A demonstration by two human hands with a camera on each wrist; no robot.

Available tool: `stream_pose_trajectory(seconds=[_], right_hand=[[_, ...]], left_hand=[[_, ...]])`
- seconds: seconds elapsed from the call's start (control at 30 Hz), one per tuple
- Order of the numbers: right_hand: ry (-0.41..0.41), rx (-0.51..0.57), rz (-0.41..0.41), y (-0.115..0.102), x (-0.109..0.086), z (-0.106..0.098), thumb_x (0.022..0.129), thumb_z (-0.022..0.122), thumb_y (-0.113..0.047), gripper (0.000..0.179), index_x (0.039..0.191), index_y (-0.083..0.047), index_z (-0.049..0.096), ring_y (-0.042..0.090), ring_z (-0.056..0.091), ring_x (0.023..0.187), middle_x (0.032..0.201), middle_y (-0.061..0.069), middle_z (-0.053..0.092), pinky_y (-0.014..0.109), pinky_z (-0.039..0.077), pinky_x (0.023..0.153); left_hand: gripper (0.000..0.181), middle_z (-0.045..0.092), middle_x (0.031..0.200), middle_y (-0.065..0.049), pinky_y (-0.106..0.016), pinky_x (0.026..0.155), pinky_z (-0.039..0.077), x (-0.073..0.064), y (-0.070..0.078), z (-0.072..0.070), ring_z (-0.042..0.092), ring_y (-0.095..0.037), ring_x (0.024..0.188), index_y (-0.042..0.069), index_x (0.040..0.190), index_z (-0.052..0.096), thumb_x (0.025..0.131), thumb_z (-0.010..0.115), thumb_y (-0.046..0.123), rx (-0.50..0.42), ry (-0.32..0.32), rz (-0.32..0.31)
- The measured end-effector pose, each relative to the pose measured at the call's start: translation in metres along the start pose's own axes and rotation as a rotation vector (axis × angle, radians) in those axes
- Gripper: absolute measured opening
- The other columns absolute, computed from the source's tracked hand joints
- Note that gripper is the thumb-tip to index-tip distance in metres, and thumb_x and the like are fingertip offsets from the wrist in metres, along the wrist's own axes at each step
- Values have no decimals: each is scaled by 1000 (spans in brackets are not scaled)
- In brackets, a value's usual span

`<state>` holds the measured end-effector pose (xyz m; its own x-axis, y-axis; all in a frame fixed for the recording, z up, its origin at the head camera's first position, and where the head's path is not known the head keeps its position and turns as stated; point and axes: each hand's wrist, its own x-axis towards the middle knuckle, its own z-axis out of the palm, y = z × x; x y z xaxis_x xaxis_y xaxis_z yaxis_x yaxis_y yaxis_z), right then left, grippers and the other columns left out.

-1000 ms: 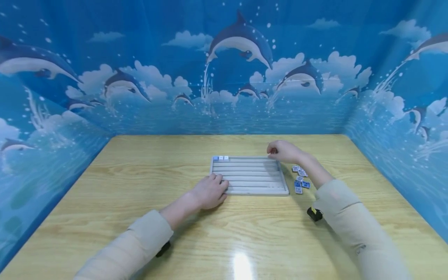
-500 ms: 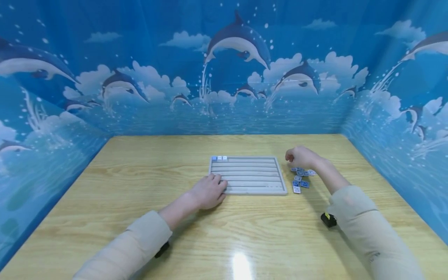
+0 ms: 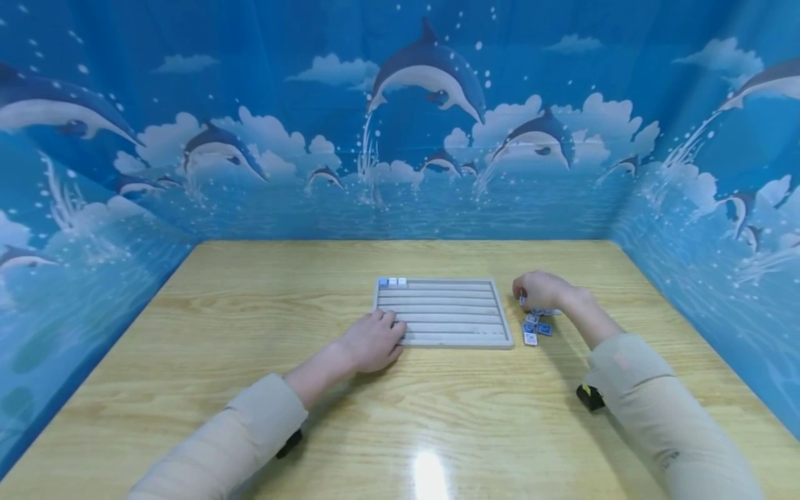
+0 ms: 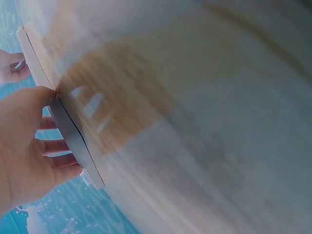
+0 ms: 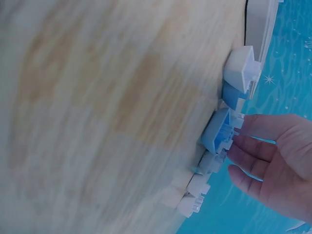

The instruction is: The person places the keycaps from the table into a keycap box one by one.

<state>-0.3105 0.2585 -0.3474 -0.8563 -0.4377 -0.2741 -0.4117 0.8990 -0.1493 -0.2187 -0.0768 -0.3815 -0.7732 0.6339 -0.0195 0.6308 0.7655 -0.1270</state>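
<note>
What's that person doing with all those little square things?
A person's left-hand grip holds the near left corner of a grey ridged tray. The right-hand grip is among loose keycaps right of it; whether it has pinched one, I can't tell. One blue and two white keycaps sit in the tray's far left corner.

A tray (image 3: 450,310) sits on the table (image 3: 375,423), with a curtain (image 3: 312,198) behind. Three keys (image 3: 392,282) are in the tray's back left corner. Loose keys (image 3: 530,339) lie to its right (just beside it). The left hand (image 3: 373,342) is at its front left corner, the right hand (image 3: 542,289) by the back loose keys.
</note>
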Motion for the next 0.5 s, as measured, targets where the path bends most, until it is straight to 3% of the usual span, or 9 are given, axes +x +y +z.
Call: stream_pose_trajectory(seconds=[0.23,0.5], right_hand=[[32,2,-30,2,1,2,83,60,-2,13,95,-1,64,24,56,81,88,7,61,41,47,73],[91,60,-59,3,0,-1,83,56,1,26,108,7,60,31,58,90,98,18,62,45,47,78]], left_hand=[[28,50,101,-8,-35,81,45,-1,0,-1,50,-23,94,11,109,53,95,48,34,12,-10,1],[27,50,101,-8,-36,82,45,-1,0,-2,50,-23,95,11,109,53,95,48,34,7,-17,-4]])
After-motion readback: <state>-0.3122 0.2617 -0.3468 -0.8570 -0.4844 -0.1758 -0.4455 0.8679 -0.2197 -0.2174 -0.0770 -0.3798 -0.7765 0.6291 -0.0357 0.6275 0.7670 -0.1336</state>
